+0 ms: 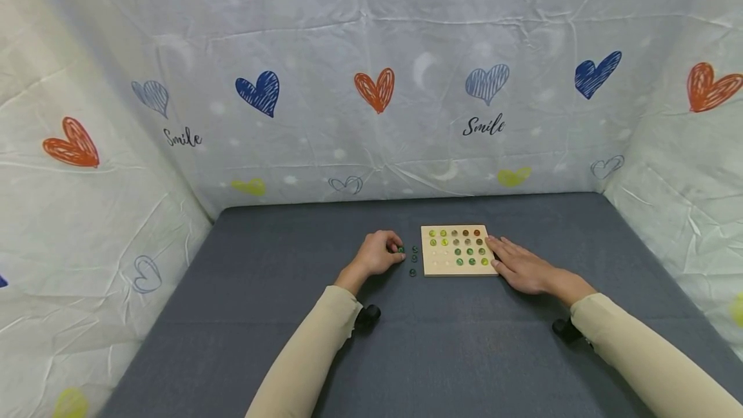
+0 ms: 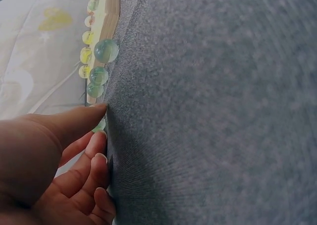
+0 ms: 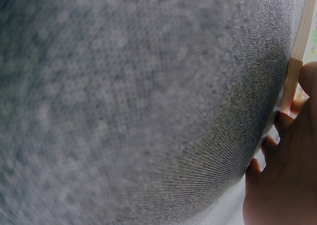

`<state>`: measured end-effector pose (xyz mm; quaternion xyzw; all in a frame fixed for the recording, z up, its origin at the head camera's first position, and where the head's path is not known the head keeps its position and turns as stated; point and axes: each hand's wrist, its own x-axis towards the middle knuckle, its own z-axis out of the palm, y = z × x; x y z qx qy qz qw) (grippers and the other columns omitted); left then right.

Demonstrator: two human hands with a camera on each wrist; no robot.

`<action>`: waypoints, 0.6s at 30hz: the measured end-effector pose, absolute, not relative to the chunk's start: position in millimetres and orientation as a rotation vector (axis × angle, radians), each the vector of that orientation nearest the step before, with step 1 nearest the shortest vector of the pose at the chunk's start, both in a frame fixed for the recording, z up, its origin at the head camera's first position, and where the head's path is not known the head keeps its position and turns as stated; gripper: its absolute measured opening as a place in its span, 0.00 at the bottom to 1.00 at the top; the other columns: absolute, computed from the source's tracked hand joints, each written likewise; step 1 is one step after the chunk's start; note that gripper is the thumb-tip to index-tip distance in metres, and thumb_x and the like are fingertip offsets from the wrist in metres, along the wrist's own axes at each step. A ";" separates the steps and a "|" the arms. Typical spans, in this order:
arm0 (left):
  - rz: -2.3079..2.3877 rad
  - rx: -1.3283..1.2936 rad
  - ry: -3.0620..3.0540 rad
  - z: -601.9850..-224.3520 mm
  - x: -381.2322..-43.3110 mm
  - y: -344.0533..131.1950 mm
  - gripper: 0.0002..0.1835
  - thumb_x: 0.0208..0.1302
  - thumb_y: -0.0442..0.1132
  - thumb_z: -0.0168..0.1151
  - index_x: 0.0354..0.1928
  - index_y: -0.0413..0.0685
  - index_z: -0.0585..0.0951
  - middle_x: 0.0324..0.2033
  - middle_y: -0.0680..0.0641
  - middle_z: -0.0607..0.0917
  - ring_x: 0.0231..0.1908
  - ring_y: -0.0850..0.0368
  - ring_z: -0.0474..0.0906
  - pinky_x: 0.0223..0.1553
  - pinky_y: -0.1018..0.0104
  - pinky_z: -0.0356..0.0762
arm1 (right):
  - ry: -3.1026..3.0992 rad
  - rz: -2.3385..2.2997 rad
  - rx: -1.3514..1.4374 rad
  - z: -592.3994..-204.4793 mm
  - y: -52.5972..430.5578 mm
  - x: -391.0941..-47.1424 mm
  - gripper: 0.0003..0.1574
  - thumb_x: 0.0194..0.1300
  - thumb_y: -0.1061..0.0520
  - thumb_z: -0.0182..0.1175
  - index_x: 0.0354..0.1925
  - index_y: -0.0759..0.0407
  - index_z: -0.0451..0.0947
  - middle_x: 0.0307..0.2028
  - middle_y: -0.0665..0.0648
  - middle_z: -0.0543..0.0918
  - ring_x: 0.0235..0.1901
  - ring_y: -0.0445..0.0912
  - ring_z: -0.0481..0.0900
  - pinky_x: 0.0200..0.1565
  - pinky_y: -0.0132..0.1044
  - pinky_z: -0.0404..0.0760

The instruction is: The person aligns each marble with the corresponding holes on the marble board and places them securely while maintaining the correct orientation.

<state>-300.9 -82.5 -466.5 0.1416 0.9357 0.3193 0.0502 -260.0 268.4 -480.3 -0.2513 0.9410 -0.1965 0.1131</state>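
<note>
My left hand (image 1: pixel 376 254) pinches a green glass marble (image 2: pixel 100 125) between thumb and fingertips, low at the cloth. Three more loose green marbles (image 1: pixel 415 258) lie in a line between that hand and a pale wooden board (image 1: pixel 430 269). Yellow, clear, brownish and green marbles sit in rows on the board. Bare hollows show at its near left part. At the board's right edge rests my right hand (image 1: pixel 522 268), its fingers extended and touching the edge. In the right wrist view this hand (image 3: pixel 282 180) is dark, and its fingertips are partly hidden behind the board's side.
Dark grey cloth (image 1: pixel 453 353) covers the table. White curtains (image 1: pixel 371 147) printed with hearts and the word Smile hang behind the table and along both sides. A black wrist camera (image 1: pixel 367 318) sits on the left forearm, another black camera (image 1: pixel 566 330) on the right.
</note>
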 end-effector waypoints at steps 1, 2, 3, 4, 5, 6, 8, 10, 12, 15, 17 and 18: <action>0.974 0.428 2.851 -466.7 -301.0 -82.3 0.09 0.65 0.36 0.72 0.45 0.43 0.85 0.32 0.50 0.82 0.32 0.57 0.75 0.40 0.60 0.76 | 2.760 -0.573 -0.724 -481.0 268.4 -260.5 0.40 0.85 0.45 0.38 0.81 0.65 0.43 0.80 0.67 0.46 0.78 0.67 0.42 0.74 0.63 0.46; 0.975 0.427 2.853 -466.8 -301.1 -82.0 0.09 0.65 0.36 0.72 0.44 0.43 0.85 0.31 0.51 0.82 0.32 0.57 0.75 0.39 0.60 0.75 | 2.760 -0.573 -0.720 -481.7 268.5 -260.9 0.40 0.85 0.46 0.39 0.81 0.65 0.43 0.80 0.67 0.46 0.78 0.67 0.42 0.74 0.63 0.46; 0.978 0.426 2.855 -466.8 -301.1 -81.7 0.08 0.65 0.36 0.72 0.44 0.43 0.85 0.31 0.51 0.82 0.31 0.57 0.75 0.39 0.61 0.75 | 2.762 -0.571 -0.716 -482.2 268.7 -261.3 0.40 0.85 0.46 0.39 0.81 0.65 0.43 0.80 0.67 0.46 0.78 0.67 0.42 0.74 0.63 0.47; 0.980 0.425 2.857 -466.6 -301.0 -81.5 0.08 0.65 0.36 0.72 0.44 0.43 0.85 0.31 0.51 0.82 0.31 0.57 0.75 0.39 0.61 0.75 | 2.762 -0.574 -0.715 -482.3 268.6 -261.5 0.40 0.85 0.46 0.39 0.81 0.66 0.43 0.80 0.68 0.46 0.78 0.67 0.42 0.74 0.63 0.47; 0.981 0.424 2.859 -466.3 -300.9 -81.3 0.08 0.65 0.36 0.72 0.43 0.43 0.85 0.31 0.51 0.82 0.31 0.57 0.75 0.39 0.61 0.74 | 2.761 -0.575 -0.711 -482.3 268.5 -261.8 0.40 0.85 0.47 0.39 0.81 0.66 0.43 0.80 0.67 0.46 0.78 0.67 0.43 0.74 0.63 0.47; 0.982 0.423 2.862 -466.1 -300.7 -81.2 0.07 0.65 0.36 0.72 0.43 0.43 0.85 0.31 0.51 0.82 0.31 0.57 0.75 0.39 0.61 0.75 | 2.761 -0.574 -0.712 -482.3 268.4 -262.0 0.40 0.85 0.47 0.40 0.81 0.66 0.43 0.80 0.67 0.46 0.78 0.67 0.43 0.74 0.63 0.47; 0.984 0.416 2.864 -465.4 -300.4 -80.9 0.07 0.65 0.36 0.72 0.42 0.44 0.86 0.31 0.51 0.82 0.31 0.57 0.75 0.39 0.61 0.75 | 2.759 -0.580 -0.710 -482.4 268.6 -262.4 0.40 0.85 0.47 0.40 0.81 0.65 0.43 0.80 0.67 0.46 0.78 0.67 0.43 0.74 0.63 0.47; 0.983 0.410 2.866 -465.2 -300.0 -80.8 0.06 0.65 0.36 0.72 0.41 0.44 0.86 0.31 0.51 0.82 0.32 0.57 0.75 0.39 0.61 0.75 | 2.758 -0.581 -0.710 -482.8 268.8 -262.7 0.40 0.85 0.47 0.39 0.81 0.65 0.43 0.80 0.67 0.46 0.78 0.67 0.42 0.74 0.63 0.46; 0.984 0.404 2.868 -465.3 -299.5 -80.8 0.06 0.65 0.36 0.72 0.41 0.44 0.86 0.31 0.50 0.83 0.32 0.57 0.76 0.39 0.61 0.75 | 2.756 -0.582 -0.712 -483.5 269.0 -263.0 0.39 0.85 0.47 0.39 0.81 0.65 0.43 0.80 0.67 0.46 0.78 0.67 0.42 0.74 0.64 0.46; 0.988 0.400 2.869 -465.8 -299.0 -80.8 0.05 0.65 0.36 0.72 0.40 0.44 0.86 0.31 0.50 0.83 0.32 0.57 0.76 0.39 0.61 0.75 | 2.756 -0.580 -0.714 -484.2 269.1 -263.0 0.39 0.85 0.47 0.39 0.81 0.65 0.43 0.80 0.67 0.46 0.78 0.67 0.42 0.74 0.64 0.46; 0.992 0.395 2.868 -465.8 -298.6 -80.9 0.05 0.65 0.36 0.72 0.40 0.44 0.85 0.31 0.50 0.83 0.32 0.57 0.76 0.39 0.61 0.75 | 2.757 -0.580 -0.720 -484.3 269.3 -262.9 0.39 0.85 0.47 0.39 0.81 0.65 0.43 0.80 0.67 0.46 0.78 0.67 0.42 0.74 0.64 0.47; 0.996 0.392 2.866 -465.8 -298.5 -81.0 0.05 0.65 0.36 0.72 0.39 0.44 0.85 0.31 0.50 0.83 0.32 0.57 0.76 0.39 0.61 0.75 | 2.758 -0.580 -0.723 -484.4 269.4 -263.0 0.39 0.85 0.47 0.39 0.81 0.65 0.43 0.80 0.67 0.46 0.78 0.67 0.43 0.74 0.64 0.47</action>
